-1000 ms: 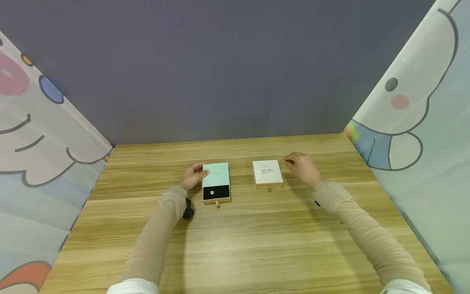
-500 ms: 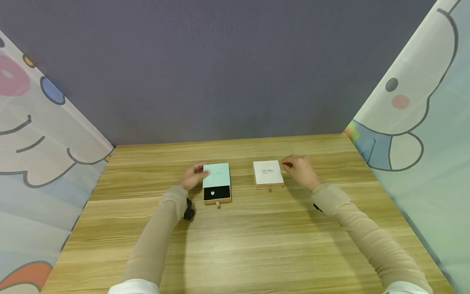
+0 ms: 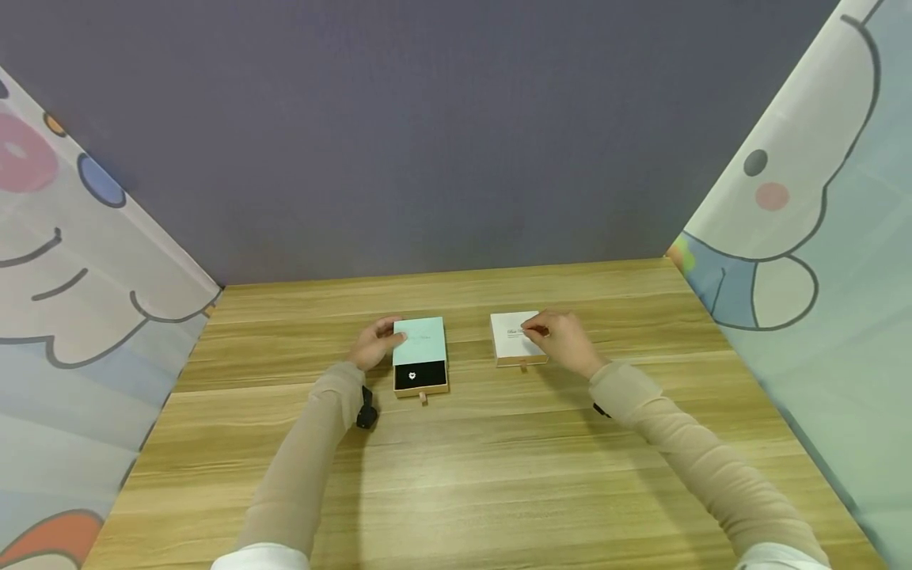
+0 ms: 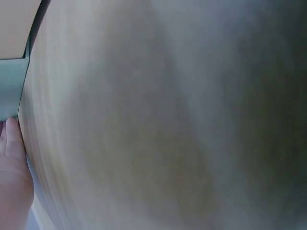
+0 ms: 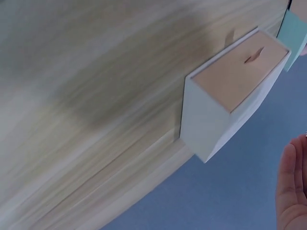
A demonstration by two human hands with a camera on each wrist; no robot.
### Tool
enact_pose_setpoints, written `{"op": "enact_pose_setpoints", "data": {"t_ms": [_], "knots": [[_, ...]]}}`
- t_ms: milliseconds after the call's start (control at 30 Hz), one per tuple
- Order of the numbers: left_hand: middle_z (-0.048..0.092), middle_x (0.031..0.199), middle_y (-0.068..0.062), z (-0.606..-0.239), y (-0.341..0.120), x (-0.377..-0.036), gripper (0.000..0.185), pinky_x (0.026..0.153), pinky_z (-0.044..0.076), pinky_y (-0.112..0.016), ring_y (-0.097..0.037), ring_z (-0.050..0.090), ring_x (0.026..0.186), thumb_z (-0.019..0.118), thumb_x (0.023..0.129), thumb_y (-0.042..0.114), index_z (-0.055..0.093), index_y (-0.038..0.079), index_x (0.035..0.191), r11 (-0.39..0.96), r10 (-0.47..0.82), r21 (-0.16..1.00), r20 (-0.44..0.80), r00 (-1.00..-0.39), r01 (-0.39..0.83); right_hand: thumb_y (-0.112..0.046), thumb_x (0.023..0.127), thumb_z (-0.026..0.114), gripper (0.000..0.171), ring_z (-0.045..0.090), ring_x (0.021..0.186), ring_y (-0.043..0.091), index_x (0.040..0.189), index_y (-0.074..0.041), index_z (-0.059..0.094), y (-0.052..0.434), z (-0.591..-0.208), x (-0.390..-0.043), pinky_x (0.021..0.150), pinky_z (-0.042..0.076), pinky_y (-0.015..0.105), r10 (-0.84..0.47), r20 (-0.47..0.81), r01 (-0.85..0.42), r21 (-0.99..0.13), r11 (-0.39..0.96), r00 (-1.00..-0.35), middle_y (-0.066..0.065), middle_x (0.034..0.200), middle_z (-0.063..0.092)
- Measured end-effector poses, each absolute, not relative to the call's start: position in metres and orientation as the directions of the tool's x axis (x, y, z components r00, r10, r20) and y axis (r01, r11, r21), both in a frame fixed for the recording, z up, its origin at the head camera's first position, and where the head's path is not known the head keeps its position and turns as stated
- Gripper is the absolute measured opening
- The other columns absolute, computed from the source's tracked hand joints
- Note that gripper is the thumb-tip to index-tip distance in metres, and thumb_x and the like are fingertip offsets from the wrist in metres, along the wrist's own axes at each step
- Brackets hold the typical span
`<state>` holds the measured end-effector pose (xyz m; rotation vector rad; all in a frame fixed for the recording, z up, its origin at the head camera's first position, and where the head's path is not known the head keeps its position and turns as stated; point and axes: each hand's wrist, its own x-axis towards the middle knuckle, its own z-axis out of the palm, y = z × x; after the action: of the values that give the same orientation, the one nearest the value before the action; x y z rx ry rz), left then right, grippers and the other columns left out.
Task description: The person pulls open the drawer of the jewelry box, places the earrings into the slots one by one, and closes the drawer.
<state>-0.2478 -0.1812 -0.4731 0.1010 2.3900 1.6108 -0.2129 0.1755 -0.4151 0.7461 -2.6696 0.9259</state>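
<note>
In the head view a mint-green drawer-style jewelry box point(image 3: 419, 342) lies left of the middle. Its black-lined drawer point(image 3: 431, 374) is pulled partway out toward me, and a small silvery heart-shaped piece point(image 3: 412, 376) sits in it. My left hand point(image 3: 372, 345) holds the box by its left side, thumb on the lid. Over the right part of a closed white box point(image 3: 509, 344) hovers my right hand point(image 3: 563, 340), thumb and fingertips pinched together. A tiny shiny piece point(image 5: 306, 134) shows at those fingertips at the right wrist view's edge; its kind is unclear.
Both boxes stand on a wood-grain table point(image 3: 456, 467), a short gap between them. A dark grey panel point(image 3: 442, 142) rises behind the table. Cartoon-printed curtains point(image 3: 805, 206) flank it on both sides.
My right hand has moved left and slightly toward me, from beside the white box to above it. The left hand and the mint-green box have stayed put.
</note>
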Motion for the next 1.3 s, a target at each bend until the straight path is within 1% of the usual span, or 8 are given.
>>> {"op": "enact_pose_setpoints", "data": {"t_ms": [100, 400, 633, 833, 1000, 1300], "knots": [[0.033, 0.144, -0.018, -0.473, -0.181, -0.248, 0.052, 0.108, 0.03, -0.048, -0.035, 0.031, 0.133, 0.055, 0.092, 0.023, 0.039, 0.006, 0.138, 0.386, 0.195, 0.918, -0.178, -0.965, -0.091, -0.004, 0.082, 0.067, 0.011, 0.064, 0.069, 0.017, 0.09, 0.0, 0.072, 0.172, -0.416, -0.21, 0.058, 0.053, 0.025, -0.395, 0.337, -0.519, -0.53, 0.671, -0.855, 0.009, 0.082, 0.069], [0.032, 0.145, -0.018, -0.472, -0.181, -0.248, 0.053, 0.109, 0.03, -0.048, -0.035, 0.03, 0.133, 0.056, 0.092, 0.025, 0.038, 0.007, 0.139, 0.397, 0.187, 0.912, -0.189, -0.964, -0.102, -0.006, 0.083, 0.066, 0.013, 0.067, 0.072, 0.018, 0.093, 0.0, 0.072, 0.159, -0.419, -0.203, 0.061, 0.055, 0.024, -0.4, 0.287, -0.49, -0.576, 0.654, -0.87, 0.011, 0.088, 0.071], [0.032, 0.145, -0.018, -0.474, -0.181, -0.248, 0.053, 0.108, 0.03, -0.048, -0.035, 0.03, 0.133, 0.057, 0.092, 0.025, 0.039, 0.007, 0.138, 0.397, 0.192, 0.913, -0.186, -0.964, -0.097, -0.008, 0.084, 0.065, 0.012, 0.066, 0.069, 0.015, 0.092, -0.001, 0.072, 0.148, -0.42, -0.199, 0.059, 0.054, 0.02, -0.394, 0.263, -0.468, -0.612, 0.637, -0.881, 0.009, 0.086, 0.071], [0.031, 0.145, -0.017, -0.475, -0.182, -0.248, 0.053, 0.108, 0.03, -0.049, -0.034, 0.029, 0.134, 0.056, 0.092, 0.025, 0.039, 0.007, 0.139, 0.383, 0.193, 0.919, -0.174, -0.966, -0.089, -0.01, 0.085, 0.065, 0.012, 0.067, 0.072, 0.015, 0.092, -0.004, 0.072, 0.137, -0.424, -0.199, 0.063, 0.055, 0.023, -0.398, 0.251, -0.465, -0.592, 0.658, -0.882, 0.007, 0.086, 0.071], [0.032, 0.145, -0.018, -0.474, -0.182, -0.247, 0.053, 0.108, 0.031, -0.049, -0.034, 0.03, 0.133, 0.056, 0.092, 0.025, 0.038, 0.006, 0.139, 0.381, 0.192, 0.92, -0.173, -0.966, -0.089, -0.011, 0.085, 0.065, 0.011, 0.066, 0.073, 0.013, 0.092, -0.004, 0.071, 0.125, -0.427, -0.199, 0.064, 0.055, 0.021, -0.406, 0.213, -0.444, -0.621, 0.646, -0.889, 0.005, 0.084, 0.071], [0.03, 0.146, -0.018, -0.474, -0.181, -0.246, 0.052, 0.109, 0.029, -0.049, -0.035, 0.027, 0.135, 0.055, 0.093, 0.024, 0.038, 0.007, 0.139, 0.387, 0.193, 0.919, -0.167, -0.967, -0.082, -0.011, 0.086, 0.064, 0.01, 0.065, 0.076, 0.013, 0.092, -0.006, 0.071, 0.109, -0.425, -0.197, 0.069, 0.055, 0.021, -0.425, 0.241, -0.475, -0.626, 0.618, -0.872, 0.004, 0.085, 0.07]]}}
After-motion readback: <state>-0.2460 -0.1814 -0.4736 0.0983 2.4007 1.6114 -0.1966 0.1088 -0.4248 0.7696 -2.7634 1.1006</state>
